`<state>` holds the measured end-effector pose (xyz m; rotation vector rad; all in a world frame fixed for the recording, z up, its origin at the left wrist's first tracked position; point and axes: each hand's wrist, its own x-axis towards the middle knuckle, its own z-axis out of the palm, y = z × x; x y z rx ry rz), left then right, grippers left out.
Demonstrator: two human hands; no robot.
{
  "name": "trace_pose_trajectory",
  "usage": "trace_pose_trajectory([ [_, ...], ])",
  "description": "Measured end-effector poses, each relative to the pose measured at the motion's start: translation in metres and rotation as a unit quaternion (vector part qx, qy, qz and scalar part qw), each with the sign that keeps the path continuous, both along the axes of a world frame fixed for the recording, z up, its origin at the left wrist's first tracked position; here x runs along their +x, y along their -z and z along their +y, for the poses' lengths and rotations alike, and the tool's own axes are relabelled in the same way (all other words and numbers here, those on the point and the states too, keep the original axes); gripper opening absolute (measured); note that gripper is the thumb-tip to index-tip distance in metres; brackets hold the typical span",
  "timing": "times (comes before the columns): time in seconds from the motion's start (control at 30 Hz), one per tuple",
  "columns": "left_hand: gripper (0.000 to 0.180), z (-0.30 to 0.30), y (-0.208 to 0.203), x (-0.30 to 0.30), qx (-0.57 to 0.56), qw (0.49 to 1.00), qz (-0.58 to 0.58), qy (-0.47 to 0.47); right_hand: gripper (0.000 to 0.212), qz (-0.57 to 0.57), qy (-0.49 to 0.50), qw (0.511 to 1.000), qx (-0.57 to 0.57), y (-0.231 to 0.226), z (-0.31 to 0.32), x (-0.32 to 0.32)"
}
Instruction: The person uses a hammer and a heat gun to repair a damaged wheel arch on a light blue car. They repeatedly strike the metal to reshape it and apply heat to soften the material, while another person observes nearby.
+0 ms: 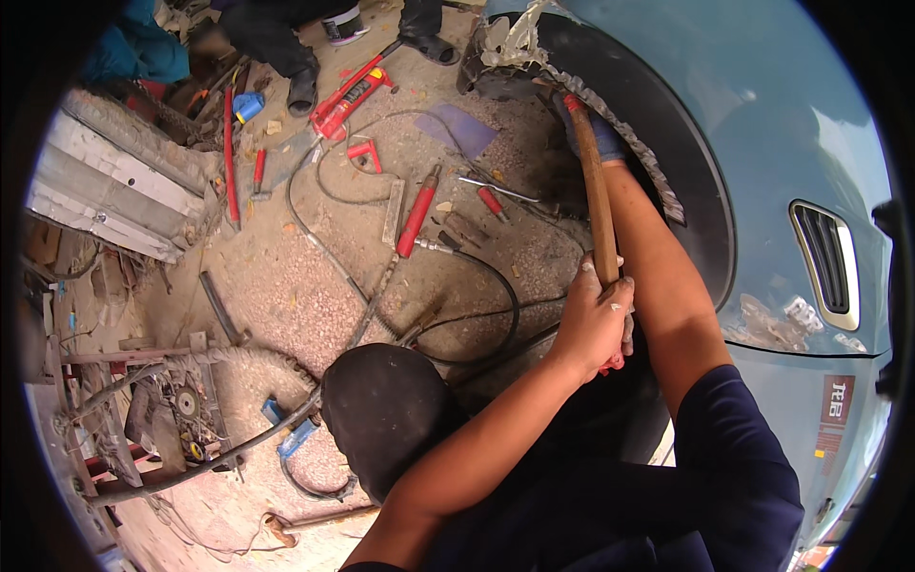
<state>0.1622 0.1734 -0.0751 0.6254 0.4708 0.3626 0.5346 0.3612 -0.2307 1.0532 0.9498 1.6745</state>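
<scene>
The left hand [598, 313] has its grip clamped low on the long brown wooden handle [596, 181] — likely steadying it — which slants up beside the black curved wheel arch [660, 119]; the right hand's [607, 143] half-hidden grip I cannot tell.

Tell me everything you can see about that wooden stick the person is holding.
The stick is long, straight, brown and wooden-looking, with red near its upper end. It slants, its top leaning left in the picture, beside the car's dark wheel arch. The left hand is wrapped around its lower part. Higher up it passes in front of the right hand; whether they touch is unclear.
</scene>
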Motion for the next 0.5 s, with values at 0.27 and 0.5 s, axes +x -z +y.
trace_pose_trajectory([
  [0.27, 0.020, 0.011, 0.000, -0.014, 0.048, 0.999, 0.015, 0.011, 0.073, 0.880, -0.148, 0.368, 0.261, -0.072, -0.033, -0.104],
  [0.5, 0.021, 0.013, -0.004, -0.017, 0.056, 0.998, 0.030, 0.006, 0.061, 0.762, -0.145, -0.616, 0.137, -0.110, -0.056, -0.132],
])
